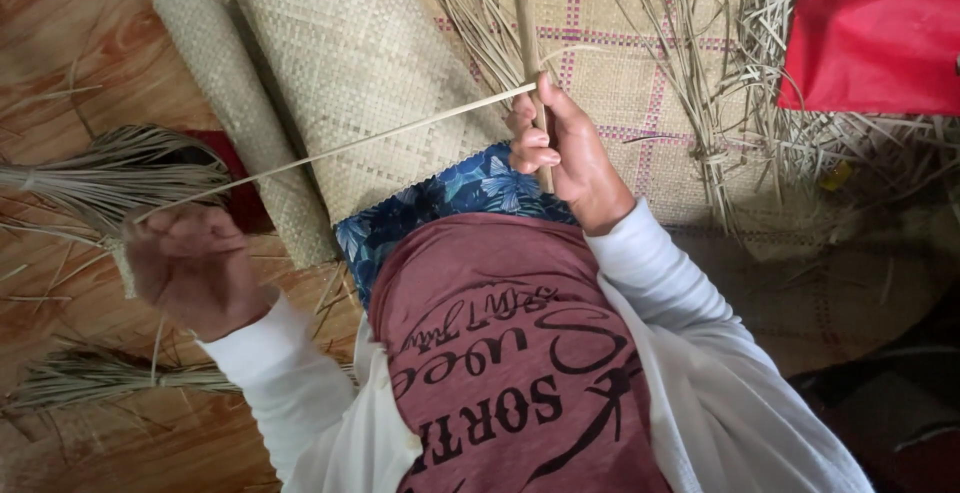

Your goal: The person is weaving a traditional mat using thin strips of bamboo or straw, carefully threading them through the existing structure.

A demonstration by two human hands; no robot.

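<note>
My left hand (pixel 190 263) is clenched around one end of a long pale straw strip (pixel 340 146), pulled taut across my lap. My right hand (pixel 555 143) grips a thin wooden stick (pixel 527 28) that stands nearly upright, and pinches the strip's other end against it. Under the strip lies a rolled woven mat (pixel 340 63) in pale straw. My lap shows a blue floral cloth (pixel 450 198) and a maroon shirt.
A bundle of dried straw (pixel 110 178) fans out at the left, and another bundle (pixel 90 378) lies lower left on the wooden floor. Loose straw (pixel 720 103) is scattered over a flat checked mat (pixel 610 73). A red bag (pixel 870 43) sits top right.
</note>
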